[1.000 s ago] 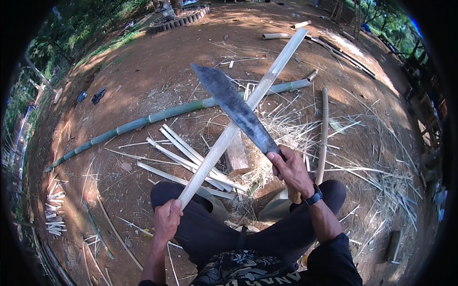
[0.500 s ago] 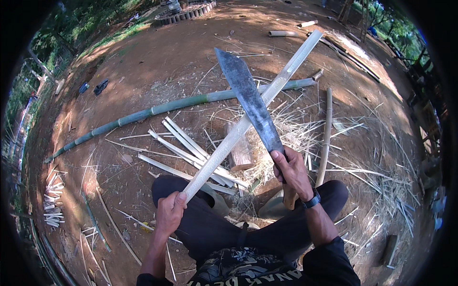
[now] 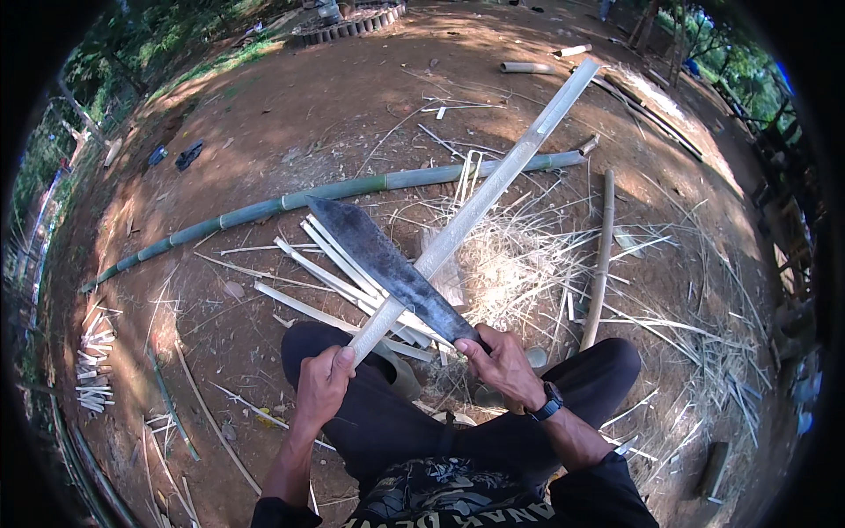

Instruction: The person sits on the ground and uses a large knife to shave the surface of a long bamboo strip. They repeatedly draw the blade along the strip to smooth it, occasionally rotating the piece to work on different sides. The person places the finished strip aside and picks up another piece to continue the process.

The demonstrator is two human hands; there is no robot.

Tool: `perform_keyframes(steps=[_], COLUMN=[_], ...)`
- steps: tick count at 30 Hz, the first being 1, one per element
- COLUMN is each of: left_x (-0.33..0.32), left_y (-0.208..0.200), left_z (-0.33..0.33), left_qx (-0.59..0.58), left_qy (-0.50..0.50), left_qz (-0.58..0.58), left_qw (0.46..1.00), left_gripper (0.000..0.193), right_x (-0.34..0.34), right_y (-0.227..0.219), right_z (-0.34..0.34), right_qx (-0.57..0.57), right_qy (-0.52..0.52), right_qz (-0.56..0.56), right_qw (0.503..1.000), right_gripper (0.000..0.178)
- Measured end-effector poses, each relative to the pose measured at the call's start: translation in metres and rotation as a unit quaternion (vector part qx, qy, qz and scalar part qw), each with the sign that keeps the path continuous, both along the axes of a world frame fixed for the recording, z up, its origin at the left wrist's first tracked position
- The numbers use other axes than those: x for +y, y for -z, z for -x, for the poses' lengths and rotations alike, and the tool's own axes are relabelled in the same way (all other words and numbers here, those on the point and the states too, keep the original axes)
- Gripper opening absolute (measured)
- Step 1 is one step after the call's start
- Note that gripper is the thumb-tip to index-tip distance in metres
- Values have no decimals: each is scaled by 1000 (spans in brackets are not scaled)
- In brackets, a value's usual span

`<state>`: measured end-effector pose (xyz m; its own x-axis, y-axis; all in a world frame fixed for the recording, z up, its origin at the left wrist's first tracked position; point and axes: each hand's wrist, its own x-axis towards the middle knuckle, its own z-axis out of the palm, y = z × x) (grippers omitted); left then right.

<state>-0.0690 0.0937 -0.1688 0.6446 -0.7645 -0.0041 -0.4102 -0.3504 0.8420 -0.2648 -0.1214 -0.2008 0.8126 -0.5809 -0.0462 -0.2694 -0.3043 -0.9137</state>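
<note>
A long split bamboo strip [image 3: 493, 189], pale inner face up, slants from my lap away to the far right. My left hand [image 3: 324, 387] is closed around its near end. In my right hand [image 3: 506, 365] is a machete [image 3: 374, 251] with a wide dark blade. The blade points to the far left and lies across the strip's near part; whether it touches I cannot tell. My fingers hide most of its handle. Under the strip, a wooden block [image 3: 444, 277] shows in part between my feet. Several pale split bamboo slats [image 3: 330, 286] lie left of the block.
A green bamboo pole [image 3: 343, 189] stretches across the ground beyond the block. Shavings [image 3: 519, 273] heap right of the block, with a bare stick [image 3: 601, 255] beside them. Short cut pieces [image 3: 94, 370] are piled at far left. Bamboo sections [image 3: 528, 68] lie farther off.
The machete has come nearer along the strip toward my left hand, its tip swinging left. My right hand has moved left. Small pale strips now show on the ground beside the green pole.
</note>
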Motion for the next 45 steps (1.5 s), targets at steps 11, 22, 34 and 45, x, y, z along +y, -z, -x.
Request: perform_keyframes(steps=[11, 22, 34, 45], left_x=[-5, 9, 11, 0], left_y=[-4, -3, -4, -7], left_z=[4, 1, 0, -2], left_qx=[44, -72, -83, -82], left_qy=[36, 32, 26, 40], left_qz=[28, -1, -6, 2], left_qw=[998, 997, 996, 996], left_gripper=[50, 40, 40, 39], right_x=[9, -69, -43, -23], right_y=[2, -43, -38, -21], right_z=[4, 1, 3, 1], right_qx=[-6, -106, -54, -51], right_qy=[-39, 147, 114, 67], right_qz=[14, -114, -151, -113], right_qw=[999, 977, 981, 990], right_gripper=[50, 40, 41, 41])
